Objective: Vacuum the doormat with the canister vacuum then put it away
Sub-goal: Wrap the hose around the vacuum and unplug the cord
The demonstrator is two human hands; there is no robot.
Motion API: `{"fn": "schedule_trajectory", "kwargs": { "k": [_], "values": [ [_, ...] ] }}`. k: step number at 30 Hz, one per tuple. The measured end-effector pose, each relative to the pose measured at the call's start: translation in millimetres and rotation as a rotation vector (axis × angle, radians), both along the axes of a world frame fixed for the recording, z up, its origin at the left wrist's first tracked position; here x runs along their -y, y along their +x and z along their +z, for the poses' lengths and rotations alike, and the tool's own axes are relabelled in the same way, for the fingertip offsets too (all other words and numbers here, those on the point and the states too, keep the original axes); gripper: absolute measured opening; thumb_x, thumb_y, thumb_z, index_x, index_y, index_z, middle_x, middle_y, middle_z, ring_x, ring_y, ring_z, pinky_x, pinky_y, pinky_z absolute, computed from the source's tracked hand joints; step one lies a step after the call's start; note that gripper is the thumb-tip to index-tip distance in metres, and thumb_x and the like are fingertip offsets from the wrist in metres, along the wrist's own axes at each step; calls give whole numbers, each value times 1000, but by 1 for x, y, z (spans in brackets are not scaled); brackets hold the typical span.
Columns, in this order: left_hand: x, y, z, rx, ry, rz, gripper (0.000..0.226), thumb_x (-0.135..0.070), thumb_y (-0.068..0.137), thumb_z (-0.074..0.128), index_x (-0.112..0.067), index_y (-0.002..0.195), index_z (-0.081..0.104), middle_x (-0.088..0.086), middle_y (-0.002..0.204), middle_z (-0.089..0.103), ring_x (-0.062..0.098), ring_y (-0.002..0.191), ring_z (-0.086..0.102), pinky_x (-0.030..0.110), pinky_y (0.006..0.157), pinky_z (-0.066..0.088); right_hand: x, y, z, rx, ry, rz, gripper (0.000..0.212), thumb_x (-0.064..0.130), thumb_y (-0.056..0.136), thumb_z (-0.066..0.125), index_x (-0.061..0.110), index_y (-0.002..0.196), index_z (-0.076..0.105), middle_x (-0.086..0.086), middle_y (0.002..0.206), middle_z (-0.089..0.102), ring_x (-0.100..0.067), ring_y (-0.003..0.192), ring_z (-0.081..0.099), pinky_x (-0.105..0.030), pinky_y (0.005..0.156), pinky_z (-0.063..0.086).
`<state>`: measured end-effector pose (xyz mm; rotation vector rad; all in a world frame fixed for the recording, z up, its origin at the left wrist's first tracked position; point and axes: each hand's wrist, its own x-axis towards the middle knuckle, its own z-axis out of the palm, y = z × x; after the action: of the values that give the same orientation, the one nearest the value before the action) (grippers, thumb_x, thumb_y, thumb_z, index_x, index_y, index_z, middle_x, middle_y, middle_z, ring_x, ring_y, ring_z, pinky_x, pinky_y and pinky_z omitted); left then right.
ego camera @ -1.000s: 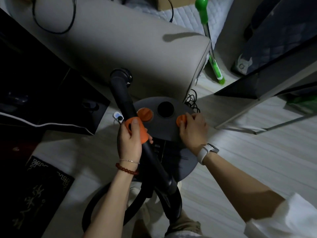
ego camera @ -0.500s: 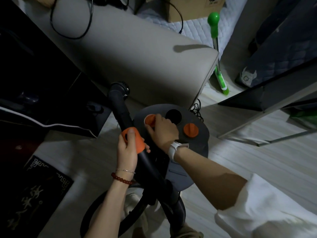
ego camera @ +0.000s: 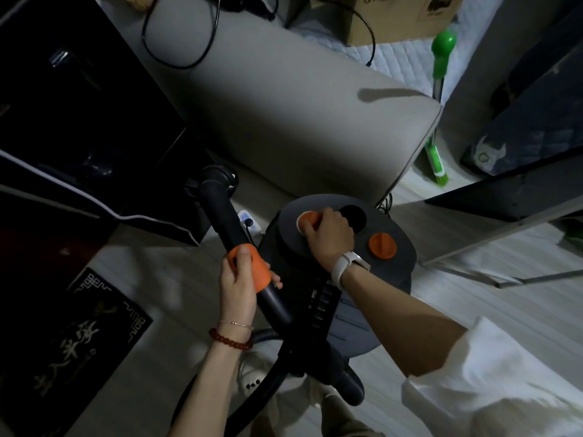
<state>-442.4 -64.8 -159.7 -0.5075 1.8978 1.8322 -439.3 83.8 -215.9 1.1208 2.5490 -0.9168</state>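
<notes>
While my left hand [ego camera: 238, 283] wraps the orange grip [ego camera: 252, 270] of the black vacuum wand [ego camera: 222, 216], my right hand [ego camera: 328, 234] curls its fingers around the left orange knob [ego camera: 307, 219] atop the dark canister vacuum [ego camera: 394, 247] standing on the pale floor [ego camera: 473, 298]. A black doormat [ego camera: 79, 335] with gold lettering lies at lower left, apart from it.

Left hand [ego camera: 237, 283] curled in a grip, right hand [ego camera: 328, 236] fingers pinching.
</notes>
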Motion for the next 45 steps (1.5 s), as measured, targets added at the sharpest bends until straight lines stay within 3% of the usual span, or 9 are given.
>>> {"fn": "schedule_trajectory", "kwargs": {
  "k": [7, 13, 20, 26, 28, 31, 35, 39, 45],
  "values": [
    [8, -5, 9, 19, 111, 31, 18, -23, 98, 38, -13, 86, 46, 10, 68, 51, 12, 40, 54, 28, 48, 55, 0, 23, 5, -98, -53, 123, 43, 32, 94, 44, 15, 133, 43, -13, 127, 43, -31, 119, 40, -40, 97, 32],
    [13, -2, 16, 165, 351, 124, 26, -35, 97, 38, -9, 100, 44, 7, 74, 51, 13, 51, 56, 30, 56, 55, 54, 138, 38, -240, -463, 278, 65, 64, 78, 38, 22, 126, 50, 2, 115, 58, -14, 105, 57, -23, 87, 42],
    [15, 9, 14, 250, 446, 49, 28, -40, 95, 42, -12, 95, 50, 5, 77, 53, 13, 55, 61, 29, 62, 55, 61, 192, 39, -114, -378, 153, 78, 46, 73, 72, 25, 137, 31, 2, 131, 47, -15, 116, 50, -15, 86, 33],
    [12, 22, 32, 351, 312, -59, 25, -25, 97, 44, -9, 116, 49, 6, 87, 57, 16, 70, 67, 31, 59, 55, 58, 226, 69, -90, -21, 183, 69, 45, 77, 68, 21, 134, 38, -7, 116, 51, -26, 97, 56, -34, 81, 45],
    [8, 25, 42, 132, -80, -258, 45, -22, 94, 50, -11, 136, 36, 12, 115, 53, 27, 108, 58, 34, 77, 49, 48, 234, 85, -92, 110, 179, 68, 44, 74, 70, 21, 132, 42, -9, 110, 54, -30, 92, 57, -38, 77, 47],
    [12, 36, 54, -781, -507, -821, 73, -50, 81, 52, -15, 142, 33, 12, 147, 33, 32, 138, 24, 45, 109, 24, 30, 235, 112, -129, 234, 206, 67, 42, 71, 73, 20, 129, 47, -10, 102, 58, -32, 85, 58, -38, 71, 48],
    [-18, 44, 70, -1475, -575, -1411, 65, -68, 69, 45, -25, 114, 63, -2, 114, 65, 22, 121, 49, 48, 109, 15, 15, 227, 136, -252, 295, 259, 67, 40, 66, 78, 16, 124, 52, -8, 96, 60, -28, 81, 60, -33, 66, 44],
    [-32, 38, 82, -1491, -502, -1531, 56, -69, 70, 44, -22, 86, 69, -6, 70, 67, 15, 63, 66, 23, 59, 45, 10, 238, 133, -312, 236, 198, 75, 44, 66, 78, 19, 129, 47, -6, 107, 61, -25, 92, 60, -31, 75, 44],
    [-5, 32, 95, -1173, -599, -1251, 55, -67, 64, 53, -21, 85, 72, -6, 77, 71, 15, 68, 68, 14, 60, 39, -26, 262, 93, -337, 150, -18, 61, 14, 74, 75, 10, 127, 45, -14, 113, 59, -32, 100, 55, -44, 88, 46]
  ]
}}
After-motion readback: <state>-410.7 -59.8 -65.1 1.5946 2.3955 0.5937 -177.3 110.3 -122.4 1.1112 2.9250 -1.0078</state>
